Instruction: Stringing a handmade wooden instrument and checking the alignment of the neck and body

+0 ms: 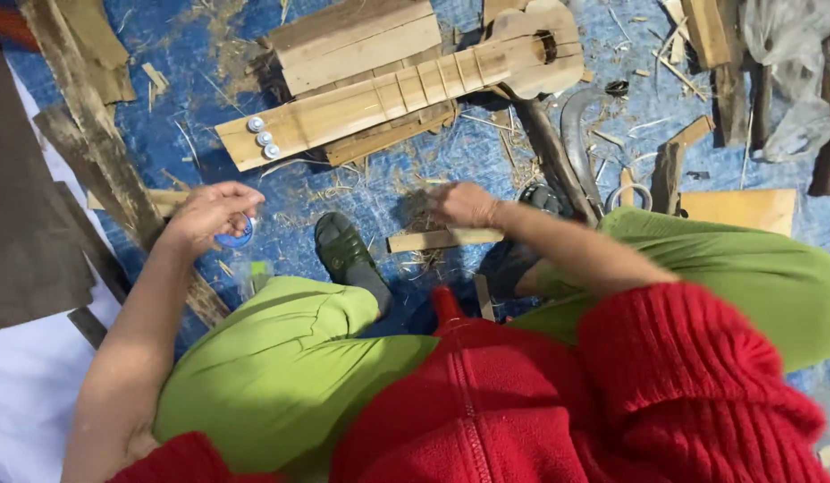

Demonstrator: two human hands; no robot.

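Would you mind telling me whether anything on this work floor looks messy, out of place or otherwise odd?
Yes: wood shavings and splinters lie scattered over the blue tarp. The unfinished wooden instrument rests tilted across a stack of boards. The left hand holds a small blue round item; the right hand rests beside a wood strip.

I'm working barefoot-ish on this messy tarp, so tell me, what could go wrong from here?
The curved blade lies bare beside the right hand, so a careless reach might cut. Wood splinters litter the blue tarp near the sandalled foot. The small blue ring in the left hand could drop among the shavings.
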